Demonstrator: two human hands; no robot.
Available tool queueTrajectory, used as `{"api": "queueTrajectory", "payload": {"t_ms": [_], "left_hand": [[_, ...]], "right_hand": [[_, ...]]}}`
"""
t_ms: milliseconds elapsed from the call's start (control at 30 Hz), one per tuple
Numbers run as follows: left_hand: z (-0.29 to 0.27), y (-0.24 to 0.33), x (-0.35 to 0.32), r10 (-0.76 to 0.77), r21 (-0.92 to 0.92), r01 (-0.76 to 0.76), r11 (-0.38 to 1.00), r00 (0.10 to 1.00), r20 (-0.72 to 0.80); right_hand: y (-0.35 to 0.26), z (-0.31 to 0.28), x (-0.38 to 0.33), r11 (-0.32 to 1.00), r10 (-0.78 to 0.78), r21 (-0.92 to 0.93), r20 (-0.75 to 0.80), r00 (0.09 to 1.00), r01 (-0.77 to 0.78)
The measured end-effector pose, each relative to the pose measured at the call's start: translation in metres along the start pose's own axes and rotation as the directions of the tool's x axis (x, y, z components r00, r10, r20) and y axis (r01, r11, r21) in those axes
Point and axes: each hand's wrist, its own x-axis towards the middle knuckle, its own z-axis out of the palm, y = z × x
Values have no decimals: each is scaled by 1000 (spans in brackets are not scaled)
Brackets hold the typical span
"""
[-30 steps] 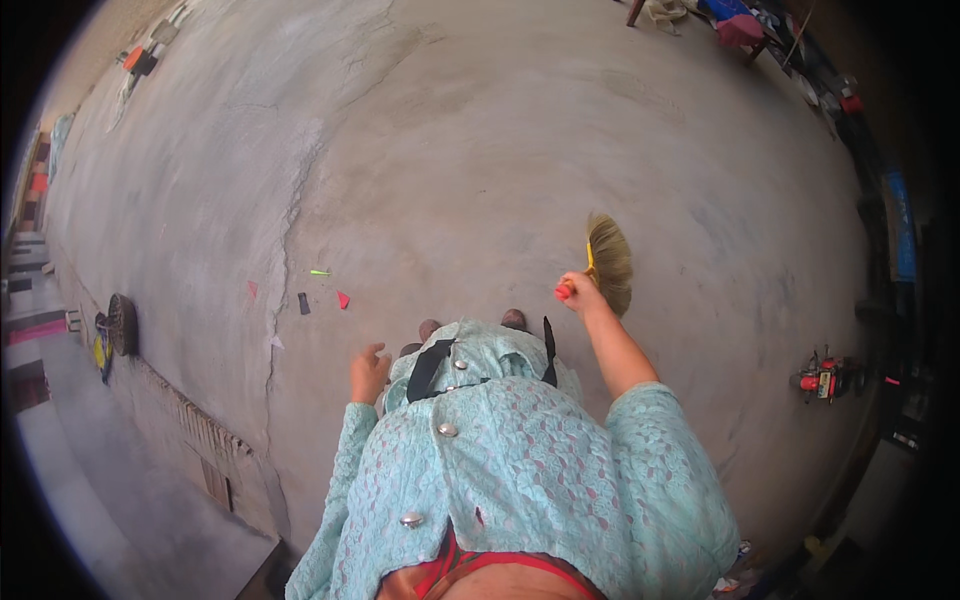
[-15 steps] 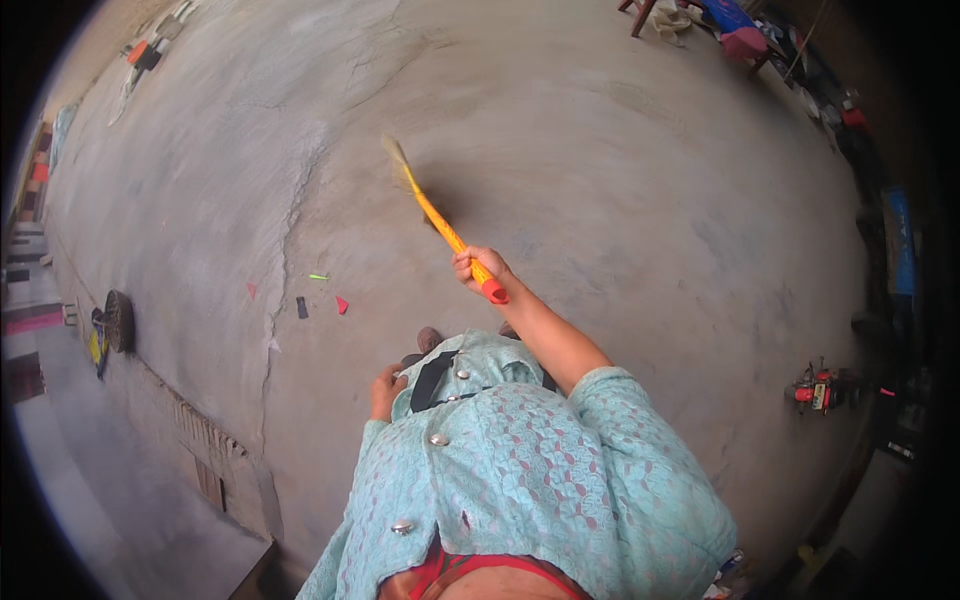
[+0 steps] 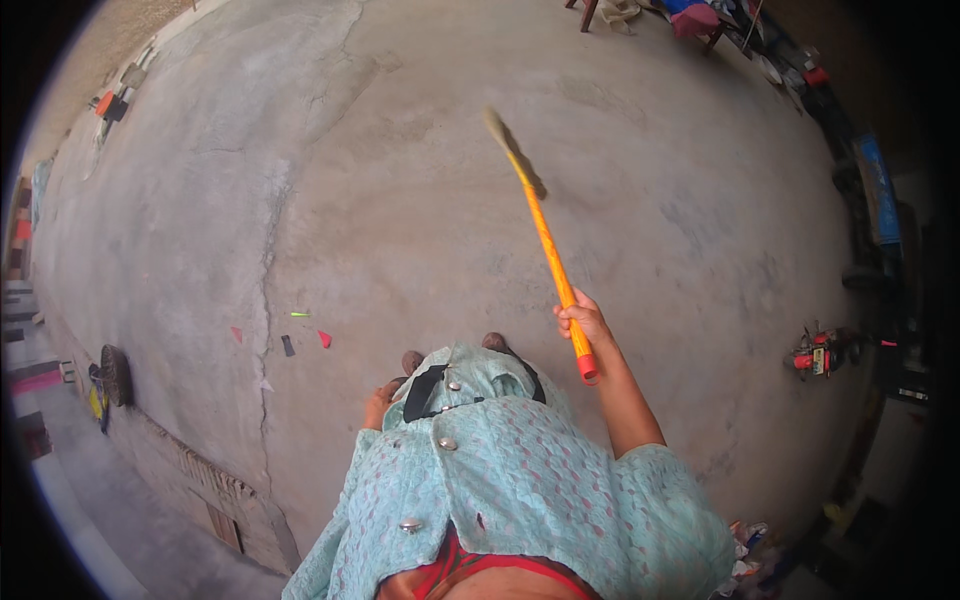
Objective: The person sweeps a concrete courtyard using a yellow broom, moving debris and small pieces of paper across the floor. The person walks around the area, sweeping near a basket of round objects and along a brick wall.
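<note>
My right hand (image 3: 586, 318) is closed around a yellow-orange handle near its red end cap. It belongs to a broom (image 3: 546, 235) that slants away from me and a little to the left. The thin far head (image 3: 512, 148) is slightly blurred, with a dark patch along its right side at the concrete floor (image 3: 400, 200). Low by my left thigh rests my left hand (image 3: 379, 404), its fingers laid against the leg and partly hidden by the light green garment; nothing shows in it.
Left of my feet lie a red scrap (image 3: 324, 340), a dark flat piece (image 3: 288, 345) and a small green strip (image 3: 299, 314). A crack (image 3: 268, 290) runs along the floor. A toy-like red vehicle (image 3: 818, 352) stands at right; a round dark object (image 3: 116, 375) sits at left.
My right hand has swung the broom to the right and drawn its handle nearer my body. The broom head has moved right across the floor. My left hand stays by the leg.
</note>
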Motion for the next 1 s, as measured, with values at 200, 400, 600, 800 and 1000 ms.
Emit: {"api": "queueTrajectory", "payload": {"t_ms": [200, 400, 600, 800, 1000], "left_hand": [[16, -9, 1, 11, 99, -25, 995, 991, 133], [30, -1, -15, 58, 13, -59, 998, 994, 88], [26, 21, -21, 76, 88, -82, 993, 994, 78], [4, 64, 18, 38, 195, -63, 979, 991, 129], [-34, 96, 76, 127, 220, -131, 967, 991, 30]], "right_hand": [[-15, -71, 23, 995, 99, 52, -210, 973, -90], [13, -86, 85, 940, 310, 164, -35, 950, -300], [31, 8, 149, 877, 387, 188, 266, 883, -442], [6, 91, 192, 852, 291, 255, 495, 819, -457], [-70, 145, 178, 939, 243, 133, 391, 888, -316]]}}
